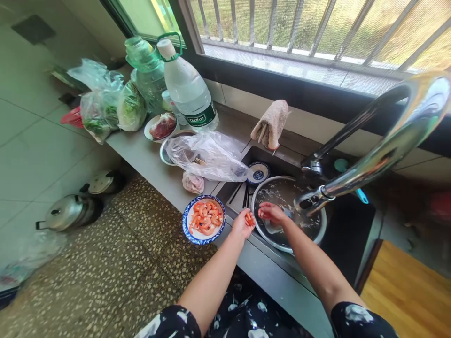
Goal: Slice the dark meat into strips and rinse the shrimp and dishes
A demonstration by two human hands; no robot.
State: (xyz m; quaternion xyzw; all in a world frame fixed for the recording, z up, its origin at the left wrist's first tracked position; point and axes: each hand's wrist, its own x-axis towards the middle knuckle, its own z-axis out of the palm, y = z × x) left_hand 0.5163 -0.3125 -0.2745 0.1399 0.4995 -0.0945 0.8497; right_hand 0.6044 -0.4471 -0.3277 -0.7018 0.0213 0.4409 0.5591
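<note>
My left hand (243,225) is cupped at the near-left rim of a metal basin (322,230), its fingers curled round a few orange-pink peeled shrimp (249,218). Over the dark water in the basin is my right hand (271,212), fingers bent inward. A small reddish bit shows at its fingertips, too small to make out. Left of my left hand, a blue-and-white bowl (185,223) holds several more peeled shrimp (205,218) at the counter's front edge.
The chrome faucet (312,199) arches over the basin from the right. A patterned dish (258,173) lies in the sink behind it. Left along the counter are a plastic bag (214,157), a plate of meat (162,126), a big water bottle (190,89) and bagged vegetables (131,107).
</note>
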